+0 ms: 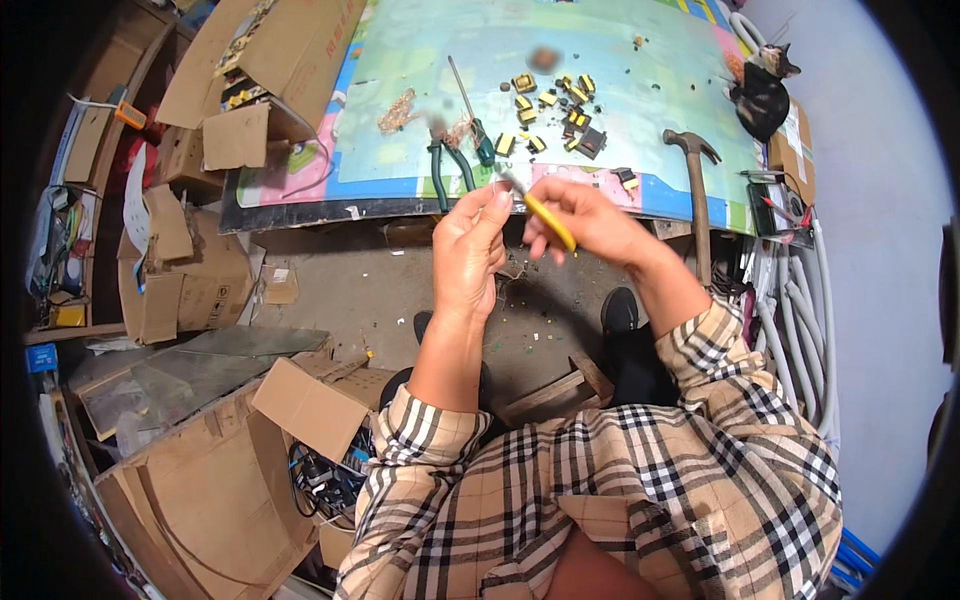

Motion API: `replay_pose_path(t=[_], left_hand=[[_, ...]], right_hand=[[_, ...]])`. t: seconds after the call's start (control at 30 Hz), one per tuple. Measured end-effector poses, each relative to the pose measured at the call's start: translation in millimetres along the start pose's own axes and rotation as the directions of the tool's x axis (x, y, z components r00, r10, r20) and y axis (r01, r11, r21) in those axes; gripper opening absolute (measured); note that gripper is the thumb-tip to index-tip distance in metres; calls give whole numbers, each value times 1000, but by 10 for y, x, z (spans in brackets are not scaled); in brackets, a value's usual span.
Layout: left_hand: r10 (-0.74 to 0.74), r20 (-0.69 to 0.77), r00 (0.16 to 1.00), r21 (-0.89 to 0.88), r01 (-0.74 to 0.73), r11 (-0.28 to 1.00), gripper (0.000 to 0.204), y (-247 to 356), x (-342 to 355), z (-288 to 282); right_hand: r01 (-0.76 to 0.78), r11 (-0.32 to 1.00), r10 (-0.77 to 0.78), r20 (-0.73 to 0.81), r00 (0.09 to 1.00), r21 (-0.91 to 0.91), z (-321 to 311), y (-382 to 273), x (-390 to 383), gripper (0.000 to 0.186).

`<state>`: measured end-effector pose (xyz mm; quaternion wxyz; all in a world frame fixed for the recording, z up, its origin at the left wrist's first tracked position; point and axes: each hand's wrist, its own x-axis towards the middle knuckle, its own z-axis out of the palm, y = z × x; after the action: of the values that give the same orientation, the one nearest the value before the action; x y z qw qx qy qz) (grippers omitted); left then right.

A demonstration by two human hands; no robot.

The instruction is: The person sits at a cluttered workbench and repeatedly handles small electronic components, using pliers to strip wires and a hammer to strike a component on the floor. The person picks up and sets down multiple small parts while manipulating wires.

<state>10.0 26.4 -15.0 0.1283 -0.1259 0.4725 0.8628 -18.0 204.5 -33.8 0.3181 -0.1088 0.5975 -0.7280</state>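
Note:
My left hand (467, 255) is raised in front of the table's near edge, thumb and fingers pinched together. What they pinch is too small to make out. Close beside it, my right hand (585, 222) grips a yellow-handled tool (550, 222), its blurred grey tip pointing toward the left fingertips. Just beyond the hands lie dark green-handled pliers (437, 172) and a screwdriver (484, 145) with a green handle. Tangled copper-coloured wire (397, 112) is near them. Several small yellow-and-black transformer-like parts (525, 102) are scattered over the table (420, 60).
A hammer (697, 180) lies across the table's near right edge. Beyond it sits a cat (762, 98). Pale tubes (805, 320) stand along the right wall. Cardboard boxes (205, 480) crowd the left, one holding black cables (325, 482). Small debris dots the floor (360, 290).

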Motion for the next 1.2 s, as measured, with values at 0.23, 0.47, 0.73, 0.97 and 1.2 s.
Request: replay_pose_path(t=[0.23, 0.47, 0.73, 0.97, 1.2], left_hand=[[78, -96, 992, 62, -72, 995, 11, 103, -102, -134], [44, 2, 999, 170, -44, 985, 10, 92, -106, -85], [83, -11, 996, 376, -73, 924, 17, 87, -208, -41], [88, 9, 996, 257, -87, 962, 23, 106, -165, -237], [155, -50, 987, 323, -131, 937, 16, 19, -120, -225]], right_hand=[[15, 962, -23, 28, 999, 273, 273, 24, 10, 33], [-11, 1000, 13, 107, 994, -21, 300, 7, -107, 20], [38, 997, -34, 54, 998, -74, 413, 172, -77, 23], [108, 991, -106, -43, 993, 75, 257, 180, -120, 26], [255, 719, -415, -106, 903, -646, 231, 232, -104, 19]])
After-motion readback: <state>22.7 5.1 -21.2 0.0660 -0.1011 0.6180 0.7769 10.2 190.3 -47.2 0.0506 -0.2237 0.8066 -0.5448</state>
